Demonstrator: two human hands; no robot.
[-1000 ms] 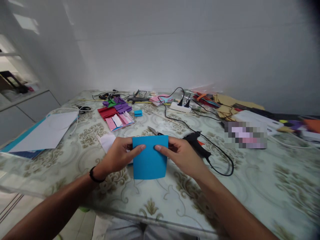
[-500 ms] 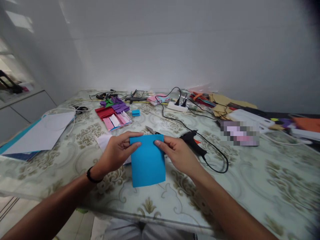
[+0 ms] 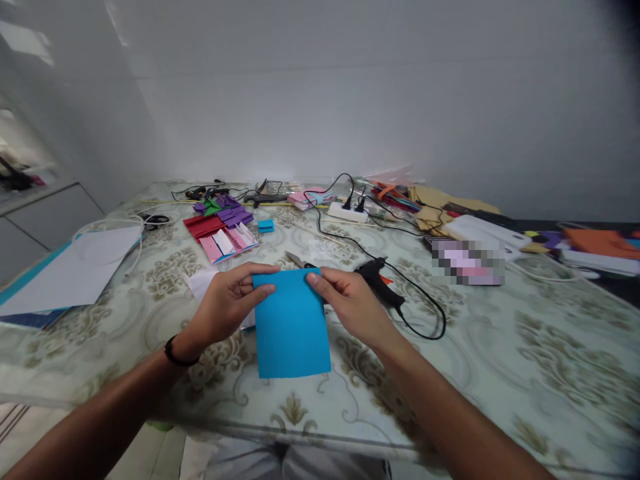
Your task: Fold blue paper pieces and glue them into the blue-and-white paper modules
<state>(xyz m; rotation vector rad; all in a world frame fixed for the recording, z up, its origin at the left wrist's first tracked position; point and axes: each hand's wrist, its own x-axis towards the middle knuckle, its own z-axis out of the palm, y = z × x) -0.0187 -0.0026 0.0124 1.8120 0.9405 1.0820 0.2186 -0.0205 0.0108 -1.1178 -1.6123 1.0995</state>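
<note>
A blue sheet of paper (image 3: 292, 327) hangs in front of me, held by its two top corners. My left hand (image 3: 231, 298) pinches the upper left corner, thumb on the near face. At the upper right corner, my right hand (image 3: 345, 298) grips the paper between thumb and fingers. Just behind its top edge lies a pair of scissors or a knife, with only the pointed blade (image 3: 296, 259) and part of a dark handle showing. White paper (image 3: 198, 285) is partly hidden behind my left hand. A black glue gun (image 3: 380, 281) rests right of my right hand.
Folded red, purple and pink paper pieces (image 3: 220, 227) and a small blue folded piece (image 3: 266, 226) lie farther back. A white power strip (image 3: 347, 213) has black cables plugged in. White and blue sheets (image 3: 75, 267) are at left, a blurred-out pink object (image 3: 469, 261) at right.
The blue paper's lower edge has swung slightly toward me, so more of its face shows. The whole view has shifted a little; both hands keep their hold.
</note>
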